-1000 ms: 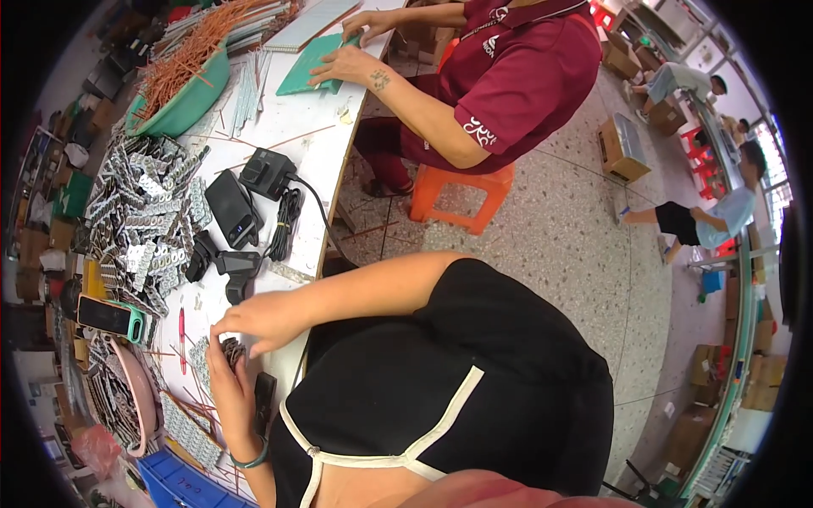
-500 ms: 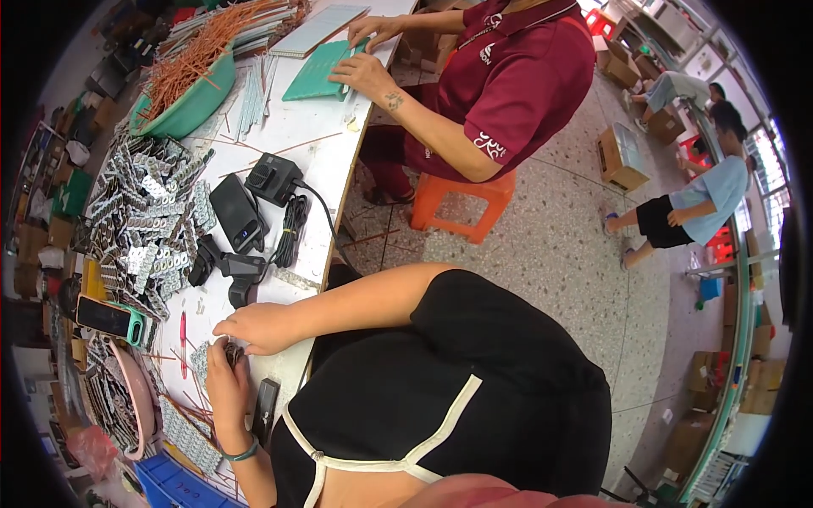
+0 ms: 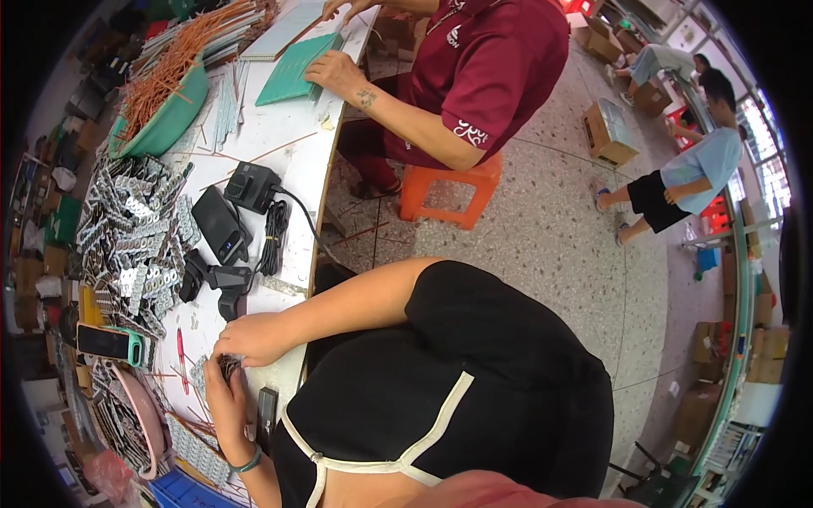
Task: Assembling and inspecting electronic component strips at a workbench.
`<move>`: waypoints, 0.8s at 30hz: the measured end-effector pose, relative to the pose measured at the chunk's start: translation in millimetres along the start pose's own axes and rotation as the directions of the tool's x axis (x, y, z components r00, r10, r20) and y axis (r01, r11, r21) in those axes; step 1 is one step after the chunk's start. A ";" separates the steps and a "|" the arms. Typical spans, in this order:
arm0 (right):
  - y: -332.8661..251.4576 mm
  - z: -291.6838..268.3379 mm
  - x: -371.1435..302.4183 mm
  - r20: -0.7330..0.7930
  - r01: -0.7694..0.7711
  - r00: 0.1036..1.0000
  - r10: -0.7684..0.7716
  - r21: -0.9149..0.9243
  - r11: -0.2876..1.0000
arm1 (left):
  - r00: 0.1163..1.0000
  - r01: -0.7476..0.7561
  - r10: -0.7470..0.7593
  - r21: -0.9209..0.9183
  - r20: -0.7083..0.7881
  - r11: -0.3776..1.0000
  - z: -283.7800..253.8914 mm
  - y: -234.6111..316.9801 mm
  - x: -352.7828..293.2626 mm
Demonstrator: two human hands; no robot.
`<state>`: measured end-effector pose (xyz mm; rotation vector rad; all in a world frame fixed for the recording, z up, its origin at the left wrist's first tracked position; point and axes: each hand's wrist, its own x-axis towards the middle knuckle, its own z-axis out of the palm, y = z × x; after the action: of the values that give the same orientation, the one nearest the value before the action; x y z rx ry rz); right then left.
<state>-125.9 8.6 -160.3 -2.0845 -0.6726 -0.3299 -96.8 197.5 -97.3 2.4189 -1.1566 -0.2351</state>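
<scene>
My left hand (image 3: pixel 227 408), with a band at its wrist, is closed around a small dark bundle of ridged metal strips (image 3: pixel 229 366). My right hand (image 3: pixel 254 339) meets it there from above, its fingers curled down at the bundle; their tips are partly hidden. Beside the hands on the white table lie a grey patterned piece (image 3: pixel 198 375), a pink pen (image 3: pixel 182 362) and a dark metal block (image 3: pixel 267 408). A large heap of perforated metal strips (image 3: pixel 135 245) spreads farther up the table.
Black electronic boxes (image 3: pixel 222 224) with a coiled cable (image 3: pixel 273 239) lie near the table edge. A green basin (image 3: pixel 182 114) holds brown sticks. A pink basin (image 3: pixel 140 415) and a blue crate (image 3: pixel 182 491) stand at lower left. A co-worker's hand (image 3: pixel 337 74) rests on a green panel (image 3: pixel 296 69).
The table scene has shifted slightly left in view. My hands stay together at the bundle, the right fingers more curled. One co-worker's hand has left the green panel and moved farther up.
</scene>
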 end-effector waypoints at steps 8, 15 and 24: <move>-1.8 -2.5 -1.2 -0.037 0.018 0.999 -0.017 0.031 0.999 | 0.999 -0.032 0.032 -0.011 -0.015 0.999 -0.9 -1.4 -2.4; 1.0 3.2 -0.9 -0.045 0.038 0.998 -0.036 0.045 0.998 | 0.995 0.065 -0.065 -0.001 0.069 0.998 -2.2 5.6 -1.9; 0.7 2.4 -1.7 -0.094 0.058 0.994 -0.053 0.062 0.996 | 0.998 0.052 -0.051 -0.052 0.032 0.997 -1.2 8.4 0.4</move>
<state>-127.0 9.7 -162.9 -1.9796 -0.6779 -0.4281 -102.0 192.9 -92.3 2.4090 -1.0888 -0.3161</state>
